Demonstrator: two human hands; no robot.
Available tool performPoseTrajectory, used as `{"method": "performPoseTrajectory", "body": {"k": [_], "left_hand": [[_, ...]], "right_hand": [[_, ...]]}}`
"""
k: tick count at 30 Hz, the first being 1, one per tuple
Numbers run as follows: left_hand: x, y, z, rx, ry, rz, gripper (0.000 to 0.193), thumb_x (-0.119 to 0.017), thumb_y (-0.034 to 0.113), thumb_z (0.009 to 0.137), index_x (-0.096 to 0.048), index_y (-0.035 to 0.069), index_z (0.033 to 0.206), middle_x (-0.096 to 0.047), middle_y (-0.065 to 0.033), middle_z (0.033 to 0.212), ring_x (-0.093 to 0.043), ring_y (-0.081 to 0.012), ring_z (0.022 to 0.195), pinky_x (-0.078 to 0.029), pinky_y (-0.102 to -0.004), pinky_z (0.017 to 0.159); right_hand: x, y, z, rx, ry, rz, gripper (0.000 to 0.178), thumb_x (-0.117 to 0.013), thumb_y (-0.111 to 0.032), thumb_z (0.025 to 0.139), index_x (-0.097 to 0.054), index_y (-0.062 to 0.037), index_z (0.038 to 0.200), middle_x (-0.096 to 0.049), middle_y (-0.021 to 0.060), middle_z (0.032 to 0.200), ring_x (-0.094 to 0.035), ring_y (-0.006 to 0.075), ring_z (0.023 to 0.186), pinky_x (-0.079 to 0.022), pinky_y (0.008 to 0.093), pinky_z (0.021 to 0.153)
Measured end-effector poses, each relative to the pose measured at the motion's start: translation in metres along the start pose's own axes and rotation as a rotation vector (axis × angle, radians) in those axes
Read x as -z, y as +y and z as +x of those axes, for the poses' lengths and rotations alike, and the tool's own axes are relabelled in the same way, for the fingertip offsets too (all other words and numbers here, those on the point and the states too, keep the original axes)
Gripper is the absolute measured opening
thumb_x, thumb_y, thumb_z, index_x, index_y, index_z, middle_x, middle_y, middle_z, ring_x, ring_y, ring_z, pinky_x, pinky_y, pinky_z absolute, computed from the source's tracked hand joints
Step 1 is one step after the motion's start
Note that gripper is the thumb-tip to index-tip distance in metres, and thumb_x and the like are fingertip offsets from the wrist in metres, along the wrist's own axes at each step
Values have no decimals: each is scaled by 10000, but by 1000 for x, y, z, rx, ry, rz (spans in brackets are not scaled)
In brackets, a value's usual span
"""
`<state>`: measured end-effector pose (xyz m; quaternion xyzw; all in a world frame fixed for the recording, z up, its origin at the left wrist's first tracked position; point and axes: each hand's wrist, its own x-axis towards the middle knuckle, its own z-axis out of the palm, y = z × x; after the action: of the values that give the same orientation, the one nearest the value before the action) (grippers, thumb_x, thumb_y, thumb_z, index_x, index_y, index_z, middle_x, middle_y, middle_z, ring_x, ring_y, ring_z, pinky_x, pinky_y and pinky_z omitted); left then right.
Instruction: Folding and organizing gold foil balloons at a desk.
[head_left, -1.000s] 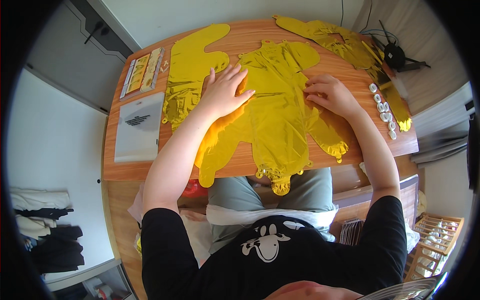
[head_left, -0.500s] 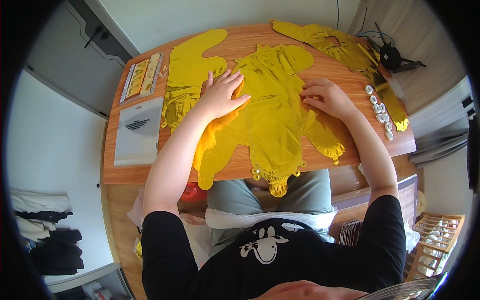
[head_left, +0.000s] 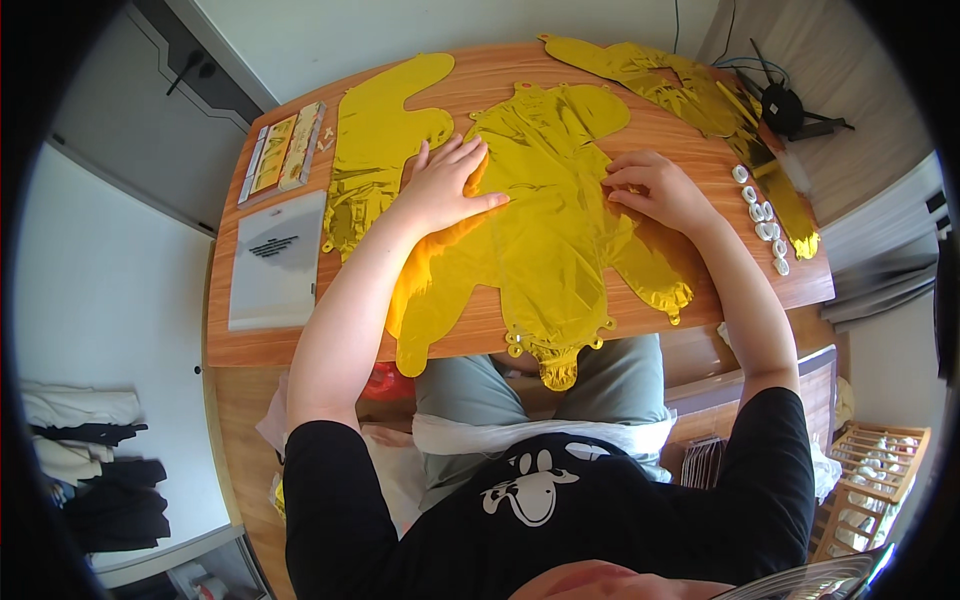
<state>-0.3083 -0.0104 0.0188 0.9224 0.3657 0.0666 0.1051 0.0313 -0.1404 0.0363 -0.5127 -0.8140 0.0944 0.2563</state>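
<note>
A flat, uninflated gold foil balloon lies spread in front of me, its crinkled bottom end hanging over the table's near edge. My left hand rests palm down on its left side, fingers stretched and thumb spread toward the middle. At the balloon's right edge, my right hand is curled, with thumb and fingertips pinching the foil. To the left lies another flat gold foil balloon, partly behind my left hand. A third gold foil balloon stretches along the far right side of the table.
On the wooden table, a boxed set and a translucent white folder lie at the left. Several small white ribbon rolls line the right edge, near a black device with antennas. A wooden rack stands at lower right.
My left thumb has moved slightly to the right across the foil. My right hand stays at the balloon's right edge, and the view has shifted a little.
</note>
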Motion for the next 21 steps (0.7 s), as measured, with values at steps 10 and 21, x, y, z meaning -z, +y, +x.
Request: {"method": "performPoseTrajectory", "body": {"k": [10,21], "left_hand": [[-2,0,3,-1,12,7,962,-664,644,900,-351,70,1606,-311,-114,1686,-200,-253,1589,-48,-533,1290],[-5,-2,1,-8,24,-27,983,-679,647,885,-367,39,1592,-327,-122,1679,-213,-258,1586,-37,-558,1282]], "right_hand": [[0,6,0,-49,2,28,237,-760,-114,910,-751,-30,1131,-706,114,1171,-669,266,1086,-540,365,905],[5,64,59,-582,175,51,503,-730,-338,942,-638,-18,1319,-684,165,1243,-635,265,1183,-514,380,987]]}}
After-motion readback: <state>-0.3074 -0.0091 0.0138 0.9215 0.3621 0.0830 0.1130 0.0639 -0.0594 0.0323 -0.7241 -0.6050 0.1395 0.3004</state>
